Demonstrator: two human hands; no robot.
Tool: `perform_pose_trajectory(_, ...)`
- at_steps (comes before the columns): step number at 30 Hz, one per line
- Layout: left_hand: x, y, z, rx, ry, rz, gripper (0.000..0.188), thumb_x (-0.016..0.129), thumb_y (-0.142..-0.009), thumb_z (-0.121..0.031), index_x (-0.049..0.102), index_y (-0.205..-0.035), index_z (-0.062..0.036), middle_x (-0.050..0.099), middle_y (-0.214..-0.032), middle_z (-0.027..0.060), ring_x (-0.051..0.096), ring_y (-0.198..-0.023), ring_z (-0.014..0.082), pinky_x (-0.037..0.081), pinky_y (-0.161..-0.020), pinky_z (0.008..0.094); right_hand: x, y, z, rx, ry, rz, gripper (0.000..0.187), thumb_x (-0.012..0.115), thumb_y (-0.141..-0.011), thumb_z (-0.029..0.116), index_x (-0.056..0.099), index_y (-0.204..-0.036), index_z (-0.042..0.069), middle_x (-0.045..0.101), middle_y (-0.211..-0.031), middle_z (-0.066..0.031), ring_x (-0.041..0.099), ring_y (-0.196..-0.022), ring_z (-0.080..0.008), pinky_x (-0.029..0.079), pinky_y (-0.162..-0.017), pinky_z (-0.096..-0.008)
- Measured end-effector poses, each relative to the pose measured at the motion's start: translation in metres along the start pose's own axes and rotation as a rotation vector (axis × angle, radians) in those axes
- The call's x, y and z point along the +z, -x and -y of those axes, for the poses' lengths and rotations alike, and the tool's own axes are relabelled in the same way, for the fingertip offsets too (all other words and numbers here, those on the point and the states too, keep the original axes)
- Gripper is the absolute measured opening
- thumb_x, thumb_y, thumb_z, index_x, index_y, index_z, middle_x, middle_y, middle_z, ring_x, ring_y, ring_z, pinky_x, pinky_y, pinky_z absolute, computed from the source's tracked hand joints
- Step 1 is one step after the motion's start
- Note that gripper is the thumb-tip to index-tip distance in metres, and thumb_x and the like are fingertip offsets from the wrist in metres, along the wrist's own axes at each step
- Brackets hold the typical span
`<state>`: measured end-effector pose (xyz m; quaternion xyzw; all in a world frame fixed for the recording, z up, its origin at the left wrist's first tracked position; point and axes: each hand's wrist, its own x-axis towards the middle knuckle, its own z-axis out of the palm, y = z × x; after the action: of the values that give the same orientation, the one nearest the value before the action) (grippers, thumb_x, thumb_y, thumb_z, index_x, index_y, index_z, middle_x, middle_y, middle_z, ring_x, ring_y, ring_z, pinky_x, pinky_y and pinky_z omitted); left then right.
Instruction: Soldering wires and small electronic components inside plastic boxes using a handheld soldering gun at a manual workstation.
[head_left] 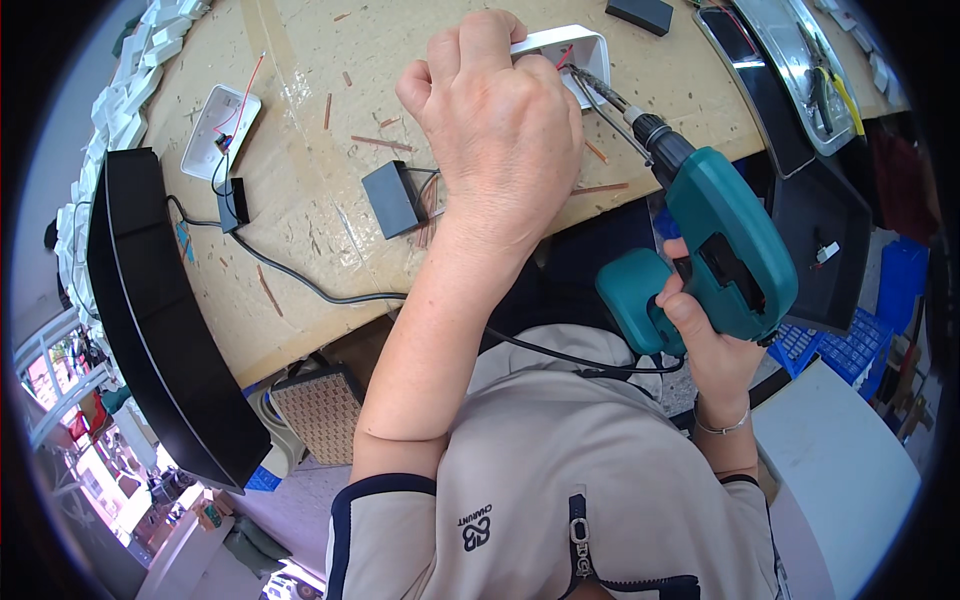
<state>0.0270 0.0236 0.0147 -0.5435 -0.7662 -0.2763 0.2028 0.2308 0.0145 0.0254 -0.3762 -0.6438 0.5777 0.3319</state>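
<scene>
In the head view, the white box [562,37] is at the top of the frame, a little right of centre, just beyond the fingers of the left hand [505,130]. That hand is bent into a partly closed curl over the box's left part; the fingertips are hidden, so how firmly they grip it cannot be told. It covers enough of the box that its long axis is hard to read, though the visible upper edge runs roughly across the frame. A short red wire [567,54] shows inside.

The right hand [710,345], right of centre, is closed around the handle of the green drill [745,215]. The drill's long axis slants from lower right to upper left, so the box lies up and to the left of the right hand, in line with the bit [597,85]. The bit's tip is at the box's open side; whether it touches anything inside cannot be made out. The left hand is by far the nearer one to the box, while the right is well apart from it, reaching it only through the drill.

On the table [310,190], a black block [393,200] lies just left of the left wrist. Another white box [190,160] sits at upper left with a red wire rising from it, near a second black block [230,207].
</scene>
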Motion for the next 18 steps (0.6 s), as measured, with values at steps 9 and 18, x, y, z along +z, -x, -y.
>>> perform_pose_trajectory(9,0.0,-0.001,0.001,0.008,-0.001,-0.005,0.011,0.061,-0.066,-0.011,0.067,-0.07,-0.003,0.055,-0.093,0.0064,0.051,-0.091,0.0237,0.032,-0.082,0.0372,-0.008,0.003,-0.001,0.023,0.043,0.092,0.055,0.065,-0.078,0.007,0.04,-0.126,-0.003,0.053,-0.114,-0.0231,0.058,-0.075,-0.0127,0.05,-0.067,-0.0259)
perform_pose_trajectory(18,0.0,0.0,0.001,0.013,0.003,-0.007,0.011,0.061,-0.066,-0.011,0.067,-0.07,-0.003,0.055,-0.092,0.0066,0.051,-0.089,0.0234,0.032,-0.081,0.0371,-0.008,0.004,0.001,0.007,0.039,0.102,0.054,0.064,-0.078,0.003,0.04,-0.126,-0.003,0.052,-0.115,-0.0238,0.058,-0.076,-0.0125,0.05,-0.068,-0.0256)
